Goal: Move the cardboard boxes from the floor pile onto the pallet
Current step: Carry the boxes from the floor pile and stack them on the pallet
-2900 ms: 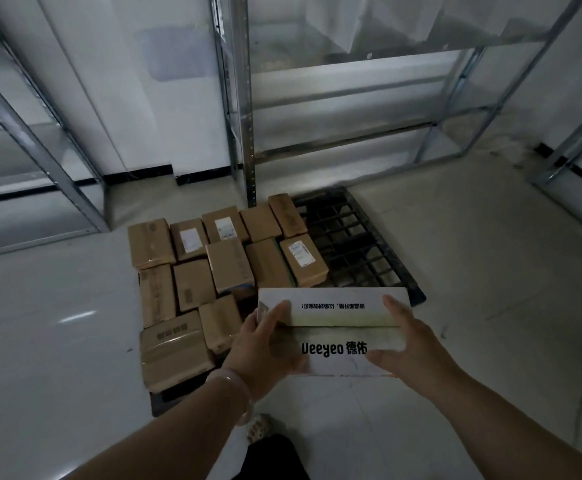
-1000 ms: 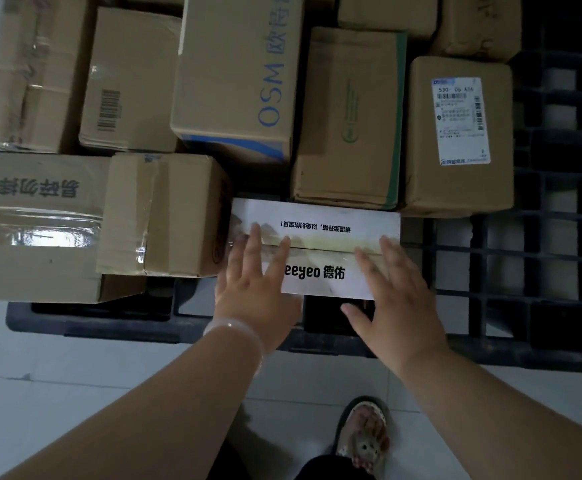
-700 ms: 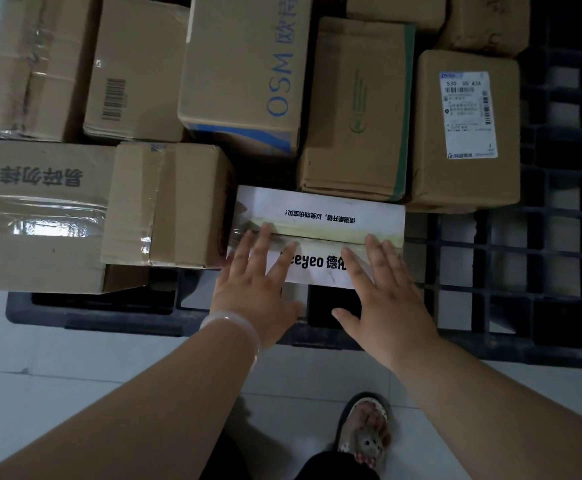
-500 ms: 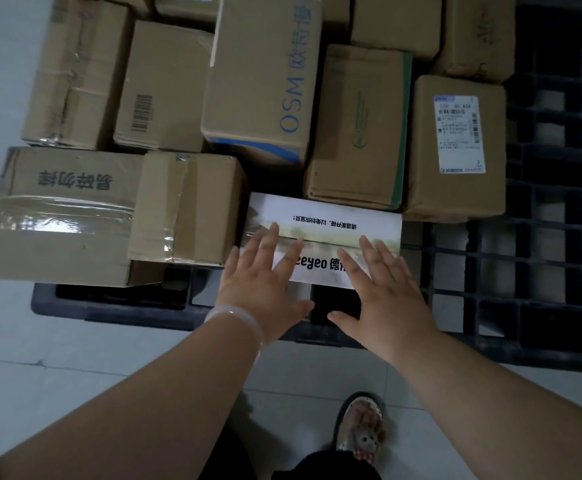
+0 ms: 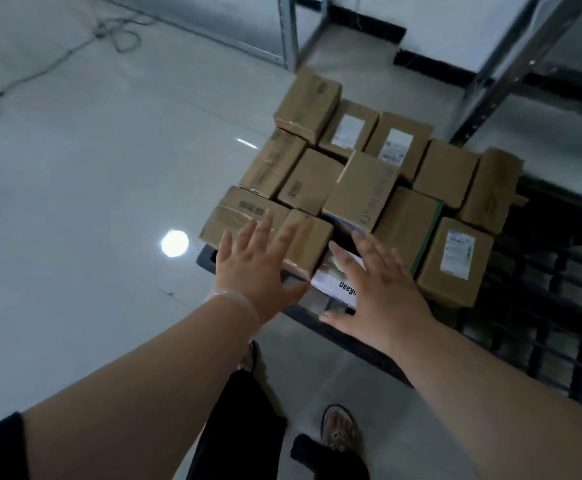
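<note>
Both hands lifted, fingers (image 5: 343, 263) spread, empty, above white box (image 5: 338, 284) on pallet (image 5: 542, 306)

Single head-worn view, angled down, close above pallet (image 5: 542, 306) edge.

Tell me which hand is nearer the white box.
Right. The right hand lies open over the white box, covering much of it. The left hand is open off to its left, in front of the taped brown boxes.
</note>
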Action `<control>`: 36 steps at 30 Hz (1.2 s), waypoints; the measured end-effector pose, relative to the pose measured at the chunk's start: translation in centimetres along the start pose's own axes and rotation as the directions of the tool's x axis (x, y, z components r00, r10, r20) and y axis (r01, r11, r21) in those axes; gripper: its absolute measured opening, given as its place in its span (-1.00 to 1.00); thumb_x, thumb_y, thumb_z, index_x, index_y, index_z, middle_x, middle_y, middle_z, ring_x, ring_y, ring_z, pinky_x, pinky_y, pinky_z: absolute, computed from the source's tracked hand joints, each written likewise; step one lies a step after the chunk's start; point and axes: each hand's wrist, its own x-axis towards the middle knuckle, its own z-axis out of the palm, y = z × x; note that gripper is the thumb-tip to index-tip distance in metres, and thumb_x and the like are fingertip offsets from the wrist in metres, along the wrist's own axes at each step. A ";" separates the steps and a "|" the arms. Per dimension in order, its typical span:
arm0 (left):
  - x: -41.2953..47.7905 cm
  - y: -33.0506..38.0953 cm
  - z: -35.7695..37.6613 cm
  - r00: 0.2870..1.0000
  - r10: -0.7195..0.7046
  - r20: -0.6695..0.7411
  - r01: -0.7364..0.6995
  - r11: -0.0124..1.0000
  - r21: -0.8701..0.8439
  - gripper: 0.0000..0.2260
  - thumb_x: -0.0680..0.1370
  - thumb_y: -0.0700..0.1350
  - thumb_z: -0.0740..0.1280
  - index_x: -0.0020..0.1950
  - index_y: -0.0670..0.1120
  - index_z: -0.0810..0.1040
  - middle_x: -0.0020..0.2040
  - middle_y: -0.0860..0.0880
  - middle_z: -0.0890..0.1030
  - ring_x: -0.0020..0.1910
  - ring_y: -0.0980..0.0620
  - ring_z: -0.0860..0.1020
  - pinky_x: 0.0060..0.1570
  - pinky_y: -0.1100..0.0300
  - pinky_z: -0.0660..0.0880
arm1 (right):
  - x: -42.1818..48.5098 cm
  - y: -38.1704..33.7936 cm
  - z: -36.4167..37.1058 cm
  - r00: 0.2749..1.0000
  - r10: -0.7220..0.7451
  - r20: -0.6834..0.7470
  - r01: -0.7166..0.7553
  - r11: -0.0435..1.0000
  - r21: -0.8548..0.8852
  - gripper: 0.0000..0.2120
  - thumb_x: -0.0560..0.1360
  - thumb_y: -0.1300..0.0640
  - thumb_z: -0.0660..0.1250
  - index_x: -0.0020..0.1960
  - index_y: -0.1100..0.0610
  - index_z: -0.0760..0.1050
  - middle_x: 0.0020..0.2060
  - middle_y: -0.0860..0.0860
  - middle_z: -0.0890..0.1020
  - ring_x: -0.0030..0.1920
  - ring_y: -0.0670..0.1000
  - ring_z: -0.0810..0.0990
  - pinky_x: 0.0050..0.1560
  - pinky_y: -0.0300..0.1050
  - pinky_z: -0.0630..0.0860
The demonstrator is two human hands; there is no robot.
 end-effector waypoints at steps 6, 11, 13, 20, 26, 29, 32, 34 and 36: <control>-12.3 -2.7 -12.1 0.969 -0.215 -0.122 0.209 0.976 -0.059 -0.17 0.46 0.43 0.17 0.54 0.27 -0.26 0.61 0.05 -0.19 0.58 -0.02 -0.17 0.52 -0.13 -0.17 | -5.6 -11.4 -11.5 0.937 -0.340 0.085 0.347 0.932 -0.101 -0.07 0.42 -0.45 0.22 0.58 -0.19 -0.18 0.61 -0.01 -0.16 0.58 0.03 -0.24 0.56 0.13 -0.16; -22.3 -7.7 -18.0 0.887 -0.413 -0.208 0.387 0.909 -0.156 -0.16 0.46 0.45 0.16 0.51 0.31 -0.33 0.60 0.05 -0.24 0.58 -0.02 -0.18 0.50 -0.07 -0.19 | -8.6 -22.1 -15.4 0.826 -0.544 0.148 0.563 0.801 -0.204 -0.10 0.47 -0.44 0.15 0.56 -0.23 -0.34 0.59 -0.08 -0.27 0.55 -0.04 -0.35 0.53 0.08 -0.32; -26.1 -10.9 -19.8 0.845 -0.491 -0.213 0.459 0.869 -0.184 -0.16 0.46 0.45 0.16 0.51 0.31 -0.34 0.60 0.05 -0.23 0.58 -0.03 -0.16 0.50 -0.07 -0.17 | -9.1 -26.9 -16.4 0.781 -0.604 0.158 0.624 0.748 -0.226 -0.10 0.46 -0.44 0.17 0.56 -0.24 -0.32 0.58 -0.11 -0.28 0.54 -0.06 -0.38 0.54 0.08 -0.30; -40.1 -23.3 -23.0 0.681 -0.676 -0.280 0.605 0.736 -0.304 -0.16 0.45 0.44 0.19 0.53 0.30 -0.28 0.62 0.04 -0.05 0.57 -0.03 0.01 0.50 -0.05 0.00 | -11.6 -47.0 -15.6 0.578 -0.797 0.175 0.796 0.503 -0.335 -0.10 0.48 -0.44 0.17 0.57 -0.20 -0.30 0.59 -0.06 -0.26 0.56 0.00 -0.35 0.53 0.08 -0.33; -52.9 -33.8 -21.9 0.514 -0.787 -0.340 0.712 0.613 -0.343 -0.18 0.45 0.45 0.15 0.54 0.29 -0.26 0.62 0.05 -0.07 0.58 -0.03 0.00 0.50 -0.06 -0.01 | -15.8 -63.2 -9.8 0.410 -0.875 0.258 0.879 0.304 -0.366 -0.12 0.49 -0.42 0.15 0.59 -0.17 -0.26 0.59 -0.05 -0.26 0.56 0.01 -0.36 0.53 0.10 -0.34; -58.1 -37.6 -20.8 0.419 -0.844 -0.335 0.756 0.529 -0.385 -0.19 0.45 0.46 0.13 0.53 0.30 -0.26 0.62 0.04 -0.07 0.58 -0.04 -0.01 0.51 -0.06 -0.02 | -17.5 -69.4 -6.8 0.340 -0.892 0.298 0.907 0.226 -0.356 -0.13 0.49 -0.43 0.13 0.59 -0.17 -0.27 0.59 -0.05 -0.26 0.55 0.00 -0.37 0.53 0.10 -0.34; -62.1 -40.3 -19.4 0.341 -0.892 -0.299 0.790 0.444 -0.424 -0.19 0.45 0.47 0.11 0.52 0.30 -0.29 0.62 0.05 -0.09 0.58 -0.04 -0.03 0.51 -0.06 -0.03 | -18.5 -74.2 -4.4 0.280 -0.889 0.363 0.926 0.150 -0.346 -0.12 0.49 -0.44 0.12 0.59 -0.17 -0.28 0.59 -0.05 -0.28 0.55 -0.01 -0.37 0.52 0.10 -0.36; -64.3 -42.0 -18.6 0.292 -0.919 -0.264 0.806 0.385 -0.450 -0.19 0.44 0.47 0.11 0.52 0.31 -0.30 0.62 0.06 -0.12 0.58 -0.03 -0.04 0.51 -0.06 -0.04 | -18.6 -77.1 -3.1 0.245 -0.884 0.399 0.934 0.105 -0.343 -0.13 0.49 -0.44 0.12 0.59 -0.18 -0.28 0.58 -0.06 -0.28 0.55 -0.01 -0.37 0.52 0.10 -0.37; -66.1 -43.6 -18.0 0.244 -0.944 -0.224 0.820 0.324 -0.472 -0.19 0.45 0.48 0.11 0.51 0.32 -0.31 0.62 0.06 -0.13 0.58 -0.03 -0.04 0.51 -0.06 -0.05 | -18.3 -80.1 -1.8 0.215 -0.881 0.422 0.941 0.071 -0.331 -0.12 0.49 -0.43 0.13 0.59 -0.18 -0.27 0.59 -0.06 -0.28 0.55 -0.01 -0.37 0.51 0.09 -0.38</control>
